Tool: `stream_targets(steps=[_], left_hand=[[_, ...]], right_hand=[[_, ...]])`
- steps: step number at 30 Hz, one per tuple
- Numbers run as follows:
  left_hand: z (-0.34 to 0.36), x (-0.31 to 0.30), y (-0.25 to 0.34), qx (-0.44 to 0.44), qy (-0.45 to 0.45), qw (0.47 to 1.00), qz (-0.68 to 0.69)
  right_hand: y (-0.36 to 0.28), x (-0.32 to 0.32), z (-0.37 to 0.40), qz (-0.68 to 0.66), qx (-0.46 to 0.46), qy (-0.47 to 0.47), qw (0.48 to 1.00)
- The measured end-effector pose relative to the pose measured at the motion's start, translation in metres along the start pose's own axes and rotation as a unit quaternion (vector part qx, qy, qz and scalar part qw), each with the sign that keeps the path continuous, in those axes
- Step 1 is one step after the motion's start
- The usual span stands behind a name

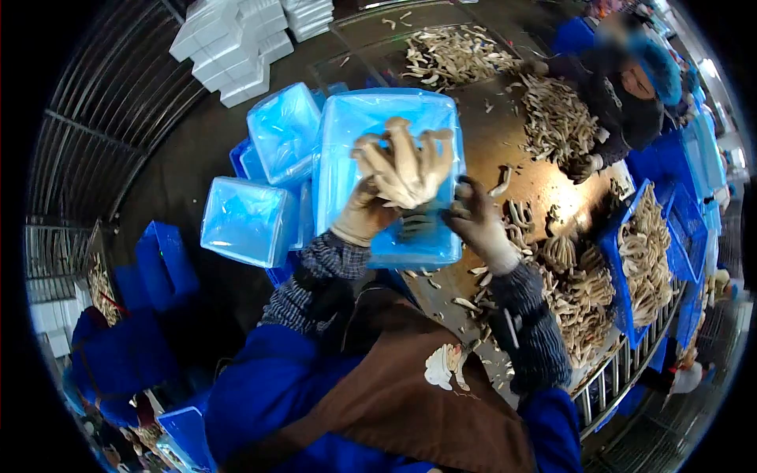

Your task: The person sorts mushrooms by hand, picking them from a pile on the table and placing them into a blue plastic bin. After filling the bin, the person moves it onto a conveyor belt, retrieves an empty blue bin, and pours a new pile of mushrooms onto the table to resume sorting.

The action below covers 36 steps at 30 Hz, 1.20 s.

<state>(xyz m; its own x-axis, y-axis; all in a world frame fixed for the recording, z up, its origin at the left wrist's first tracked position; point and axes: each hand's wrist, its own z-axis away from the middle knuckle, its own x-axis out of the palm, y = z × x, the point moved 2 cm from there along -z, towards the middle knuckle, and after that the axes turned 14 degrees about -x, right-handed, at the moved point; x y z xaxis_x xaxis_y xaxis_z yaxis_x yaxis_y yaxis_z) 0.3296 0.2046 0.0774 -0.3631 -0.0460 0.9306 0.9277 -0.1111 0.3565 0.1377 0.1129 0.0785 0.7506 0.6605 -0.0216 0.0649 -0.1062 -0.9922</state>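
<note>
A cluster of thick-stemmed mushrooms (404, 167) is held by its base in my left hand (364, 213), whose gloved fingers are closed on it. The caps point away from me, above a blue plastic-lined box (339, 126). My right hand (479, 222), gloved too, is at the box's right edge with its fingers apart and slightly bent, holding nothing I can see. Between the hands, a dark blurred patch inside the box cannot be made out.
More lined boxes (244, 223) are stacked at the left. Mushroom clusters (579, 292) are heaped on the metal table (493, 130) at the right, beside a full blue crate (627, 296). Across the table, a person (623, 94) works at another pile. White foam boxes (233, 47) stand behind.
</note>
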Motion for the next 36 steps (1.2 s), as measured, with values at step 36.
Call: stream_targets(steps=[36], left_hand=[[-0.11, 0.055, -0.267, -0.334, -0.073, 0.846, 0.409]], right_hand=[[-0.02, -0.16, 0.179, -0.115, -0.093, 0.475, 0.867]])
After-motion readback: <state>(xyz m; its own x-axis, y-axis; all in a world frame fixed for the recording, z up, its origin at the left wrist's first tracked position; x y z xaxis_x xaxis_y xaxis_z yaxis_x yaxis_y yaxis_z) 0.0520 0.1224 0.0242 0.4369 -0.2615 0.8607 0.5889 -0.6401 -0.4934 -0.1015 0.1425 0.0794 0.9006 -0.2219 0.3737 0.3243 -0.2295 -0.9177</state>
